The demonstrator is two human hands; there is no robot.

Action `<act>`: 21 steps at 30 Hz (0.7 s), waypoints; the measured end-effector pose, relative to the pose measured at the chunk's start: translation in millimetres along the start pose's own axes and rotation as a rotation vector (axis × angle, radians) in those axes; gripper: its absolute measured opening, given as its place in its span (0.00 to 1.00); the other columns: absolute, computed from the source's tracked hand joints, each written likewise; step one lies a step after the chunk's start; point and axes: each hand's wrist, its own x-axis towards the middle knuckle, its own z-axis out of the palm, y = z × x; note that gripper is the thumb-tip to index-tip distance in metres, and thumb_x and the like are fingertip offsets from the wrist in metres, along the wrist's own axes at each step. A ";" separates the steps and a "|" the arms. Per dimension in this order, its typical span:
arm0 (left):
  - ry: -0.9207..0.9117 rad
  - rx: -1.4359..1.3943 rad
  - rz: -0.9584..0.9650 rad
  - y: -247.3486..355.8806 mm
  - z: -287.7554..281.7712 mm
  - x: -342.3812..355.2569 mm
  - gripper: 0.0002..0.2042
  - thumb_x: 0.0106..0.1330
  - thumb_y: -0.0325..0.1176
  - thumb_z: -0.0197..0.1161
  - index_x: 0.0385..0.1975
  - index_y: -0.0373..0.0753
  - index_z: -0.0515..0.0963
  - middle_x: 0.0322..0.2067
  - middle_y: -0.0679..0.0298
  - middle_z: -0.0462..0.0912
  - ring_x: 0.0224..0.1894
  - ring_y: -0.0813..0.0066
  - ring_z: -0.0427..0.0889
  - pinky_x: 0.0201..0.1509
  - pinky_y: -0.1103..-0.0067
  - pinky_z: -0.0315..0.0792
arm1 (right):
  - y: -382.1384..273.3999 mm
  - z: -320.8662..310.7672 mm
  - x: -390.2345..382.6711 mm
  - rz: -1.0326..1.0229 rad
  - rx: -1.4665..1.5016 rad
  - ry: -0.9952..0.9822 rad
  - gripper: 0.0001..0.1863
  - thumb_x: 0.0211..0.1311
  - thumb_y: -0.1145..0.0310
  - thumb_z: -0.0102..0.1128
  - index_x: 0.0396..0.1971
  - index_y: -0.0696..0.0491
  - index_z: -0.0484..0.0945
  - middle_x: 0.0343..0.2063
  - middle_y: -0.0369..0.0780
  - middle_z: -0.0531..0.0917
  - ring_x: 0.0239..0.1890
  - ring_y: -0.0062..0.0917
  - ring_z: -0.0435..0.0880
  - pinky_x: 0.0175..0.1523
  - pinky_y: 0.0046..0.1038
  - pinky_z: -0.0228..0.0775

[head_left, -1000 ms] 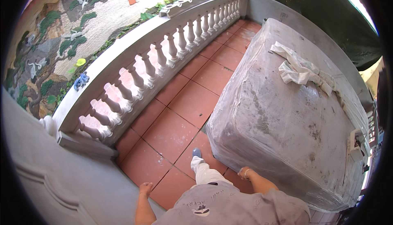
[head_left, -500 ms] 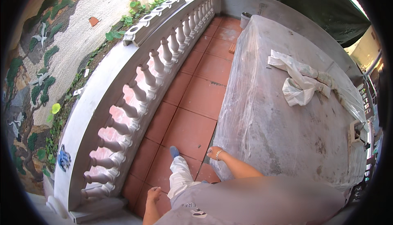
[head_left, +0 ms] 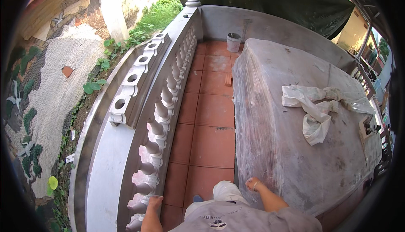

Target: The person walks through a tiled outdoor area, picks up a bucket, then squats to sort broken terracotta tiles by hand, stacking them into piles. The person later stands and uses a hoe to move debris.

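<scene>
Since half a second ago my view has swung toward the walkway's far end: the bucket (head_left: 233, 44), then only partly showing past the block (head_left: 291, 164), now stands whole in sight. My left hand (head_left: 155, 202), then over the tiles (head_left: 211, 147), now shows against the balusters (head_left: 147, 166). My right hand (head_left: 253, 184) sits lower in view, with its forearm drawn in from across the block, and my blue shoe (head_left: 197, 198) has mostly gone behind my bent knee (head_left: 228, 190).

Both hands are loosely curled, with nothing seen in either; the palms are hidden, so I cannot tell how far they are closed. My right is nearest the block's wrap (head_left: 257, 126), perhaps touching, and my left is just beside the balusters, though contact is unclear.

The block fills my right side, large and flat-topped, with a crumpled white sheet (head_left: 316, 130) lying on top. I judge it heavy and awkward for one person; how stiff it is underneath, I cannot tell. That clear wrap looks thin, slack and slippery, likely to stretch or tear under a pull, so I'd take hold low at the corners, under the bottom edge, rather than by its loose folds.
</scene>
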 end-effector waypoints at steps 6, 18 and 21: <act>0.060 -0.017 0.220 189.8 -43.9 178.1 0.22 0.60 0.41 0.63 0.49 0.29 0.79 0.40 0.52 0.84 0.43 0.65 0.81 0.47 0.73 0.73 | -64.3 -11.9 75.2 0.115 0.109 -0.029 0.15 0.62 0.60 0.59 0.38 0.56 0.84 0.26 0.41 0.86 0.24 0.24 0.83 0.32 0.29 0.75; -0.167 0.278 0.172 482.0 -28.3 309.7 0.27 0.61 0.50 0.60 0.51 0.34 0.79 0.44 0.49 0.84 0.51 0.58 0.82 0.56 0.69 0.73 | -267.8 -267.8 334.7 0.036 0.039 0.101 0.11 0.61 0.68 0.55 0.29 0.58 0.82 0.22 0.40 0.84 0.21 0.23 0.81 0.27 0.28 0.74; -0.198 0.174 0.054 553.0 -19.8 343.3 0.24 0.60 0.47 0.62 0.50 0.35 0.80 0.44 0.50 0.84 0.50 0.60 0.83 0.55 0.68 0.73 | -362.2 -354.0 379.4 -0.039 0.366 0.154 0.10 0.62 0.68 0.57 0.36 0.58 0.82 0.26 0.39 0.85 0.24 0.22 0.82 0.28 0.26 0.73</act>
